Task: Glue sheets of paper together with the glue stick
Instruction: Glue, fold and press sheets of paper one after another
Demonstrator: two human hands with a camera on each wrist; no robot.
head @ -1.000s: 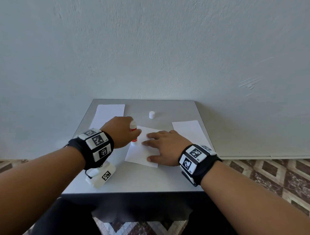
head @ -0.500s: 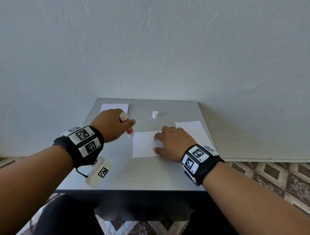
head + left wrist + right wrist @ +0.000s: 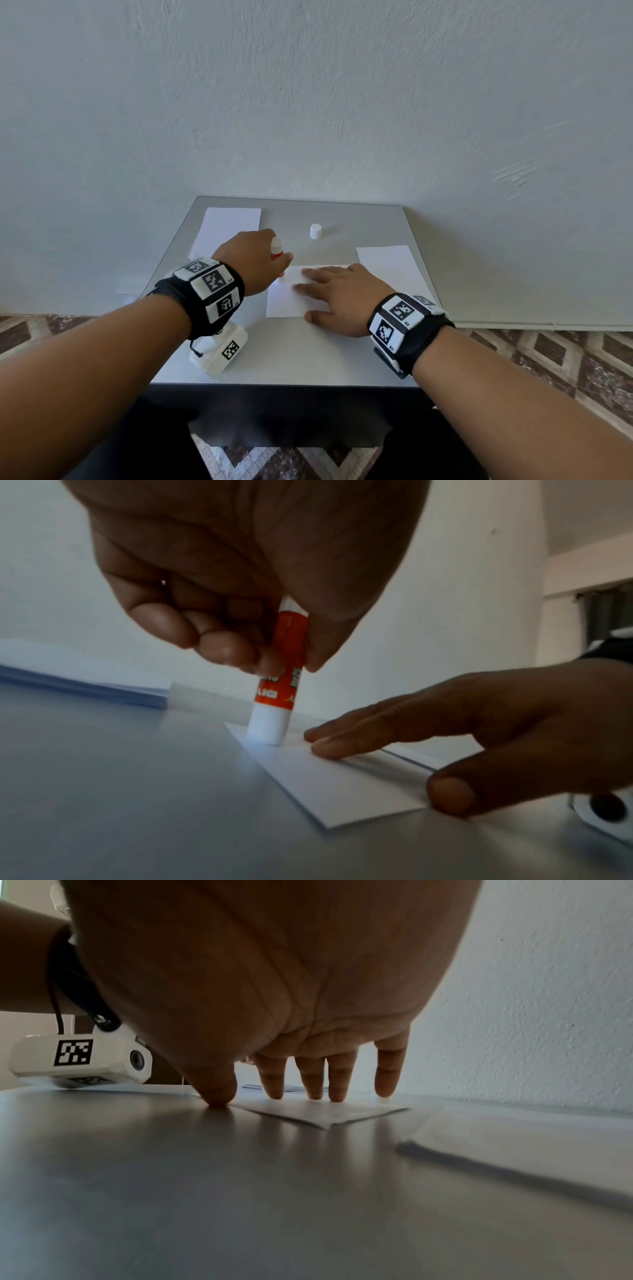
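White cap [image 3: 315, 231], head view only

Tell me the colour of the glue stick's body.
Orange-red with a white lower end; the glue stick shows best in the left wrist view.

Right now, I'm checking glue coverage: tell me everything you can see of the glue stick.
The glue stick is a slim tube with an orange-red printed label and a white lower end. It is uncapped and near upright, its tip pressed on the far left corner of the paper sheet. The left hand grips its upper body.
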